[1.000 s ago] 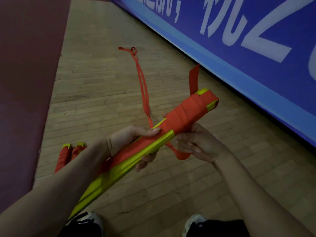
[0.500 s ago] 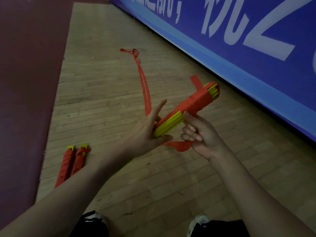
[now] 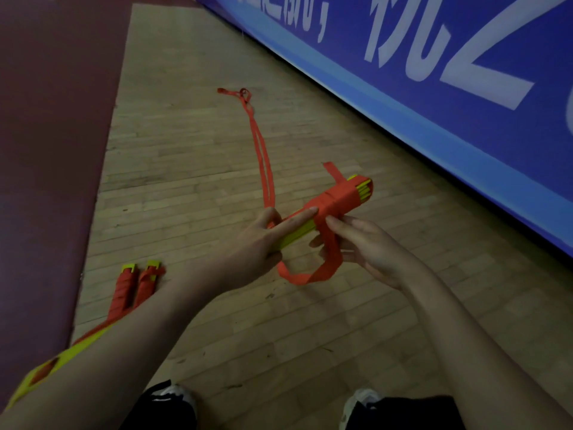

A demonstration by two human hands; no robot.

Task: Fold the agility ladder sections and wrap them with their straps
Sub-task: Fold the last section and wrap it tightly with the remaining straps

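Your left hand (image 3: 260, 240) has changed its hold. Half a second ago it was spread open against the ladder bundle (image 3: 341, 197). Now its lower fingers (image 3: 276, 254) curl under the yellow rungs, and the index finger lies straight along the top with its tip on the edge of the red wrap. Your right hand (image 3: 366, 246), a tight fist a moment ago, has loosened. The strap (image 3: 310, 276) still runs pinched across its fingers, but a bigger slack loop now sags below the bundle at mid-frame.

This looks like a reset between turns: the finger pins the wraps already laid while you draw the next one round. The bundle sits in the air at centre right, with only its far end bound. The strap's long tail trails up the floor (image 3: 192, 169) toward upper centre, so several turns remain. Two finished bundles (image 3: 133, 287) lie at lower left.
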